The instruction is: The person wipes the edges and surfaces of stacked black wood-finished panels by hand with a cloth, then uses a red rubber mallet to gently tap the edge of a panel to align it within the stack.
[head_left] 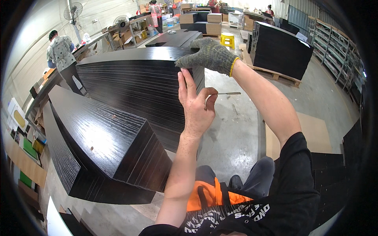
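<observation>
Work looks mid-way: gloved right hand [210, 55] rests flat on the tall stack of black panels [138, 86]; bare left hand [195, 106] pinches a thin metal tool [229, 93] beside its edge; lower stack [102, 145] untouched.

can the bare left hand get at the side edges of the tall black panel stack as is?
Likely yes: the left hand already has its fingertips at the tall panel stack edge, nothing between; it also pinches a thin tool.
</observation>
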Tool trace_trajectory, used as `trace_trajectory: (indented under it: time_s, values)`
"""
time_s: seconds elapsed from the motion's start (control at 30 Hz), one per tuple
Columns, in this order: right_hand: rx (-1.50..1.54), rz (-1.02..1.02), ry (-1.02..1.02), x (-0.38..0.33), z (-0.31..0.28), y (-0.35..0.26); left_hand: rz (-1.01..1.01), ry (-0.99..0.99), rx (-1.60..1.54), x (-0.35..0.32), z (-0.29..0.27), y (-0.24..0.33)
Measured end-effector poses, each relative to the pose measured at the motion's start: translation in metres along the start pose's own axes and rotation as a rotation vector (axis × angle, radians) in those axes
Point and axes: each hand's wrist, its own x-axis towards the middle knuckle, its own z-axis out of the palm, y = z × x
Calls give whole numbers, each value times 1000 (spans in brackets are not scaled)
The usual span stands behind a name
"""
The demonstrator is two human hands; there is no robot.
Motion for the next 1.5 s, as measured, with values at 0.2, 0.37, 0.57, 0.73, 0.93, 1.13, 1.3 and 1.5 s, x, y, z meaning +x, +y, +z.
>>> trace_trajectory:
  time_s: [0.2, 0.37, 0.57, 0.73, 0.93, 1.13, 1.3, 1.5]
  values:
    - [324, 117, -58, -1, -10, 1, -3, 8, -36, -1, 3, 2]
    - [418, 298, 32, -11, -23, -12, -1, 1, -1, -1, 2, 0]
    - [806, 380, -62, -5, -17, -4, 17, 3, 11, -2, 4, 0]
    - [960, 514, -69, -9, -28, -15, 13, 3, 6, -3, 3, -2]
    - [710, 409, 6, -16, -22, -12, 21, 21, 18, -2, 4, -1]
    - [554, 481, 17, -13, -7, -14, 21, 52, -11, -3, 3, -2]
    - [608, 504, 78, -19, 0, -15, 17, 97, -50, -3, 5, -4]
    - [779, 488, 109, -21, 6, -1, 31, 88, -16, -3, 6, -5]
